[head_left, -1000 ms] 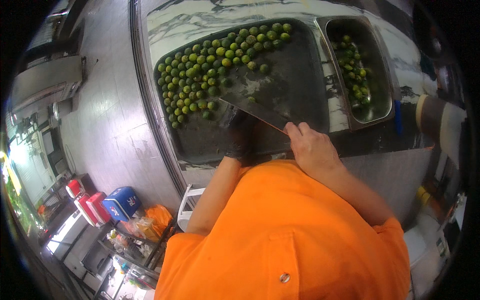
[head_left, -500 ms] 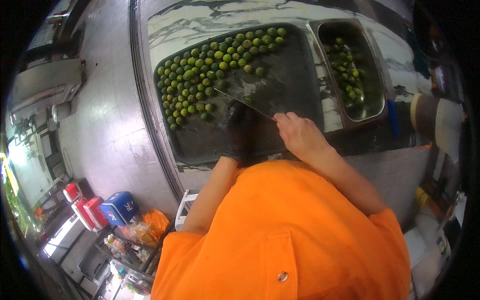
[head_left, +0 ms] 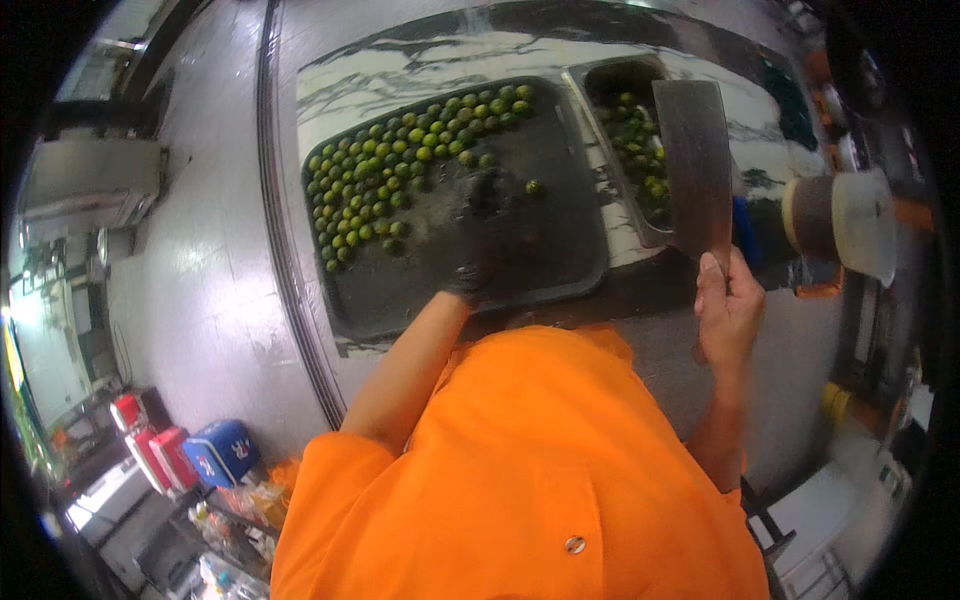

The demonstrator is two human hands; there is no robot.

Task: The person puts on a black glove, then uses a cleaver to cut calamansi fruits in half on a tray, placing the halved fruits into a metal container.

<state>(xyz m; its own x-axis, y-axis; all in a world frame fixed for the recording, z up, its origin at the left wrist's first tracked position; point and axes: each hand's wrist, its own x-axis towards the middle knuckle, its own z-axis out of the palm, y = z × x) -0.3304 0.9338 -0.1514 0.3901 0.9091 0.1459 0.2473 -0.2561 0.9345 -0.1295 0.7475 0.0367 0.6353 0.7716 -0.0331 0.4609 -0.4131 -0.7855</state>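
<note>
Limes (head_left: 362, 180) are spread in a dark tray (head_left: 565, 235) on the table (head_left: 430, 62), mostly along the tray's far and left sides. A cleaver (head_left: 693, 165) is clasped by its handle in the right hand's (head_left: 730, 310) grip. Whether anything is held by the gloved left hand (head_left: 487, 235) cannot be told.

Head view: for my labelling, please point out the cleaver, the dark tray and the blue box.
Cleaver (head_left: 698, 178): head view, middle of the flat blade.
Dark tray (head_left: 562, 225): head view, bare right part of its base.
Blue box (head_left: 224, 452): head view, its side.
</note>
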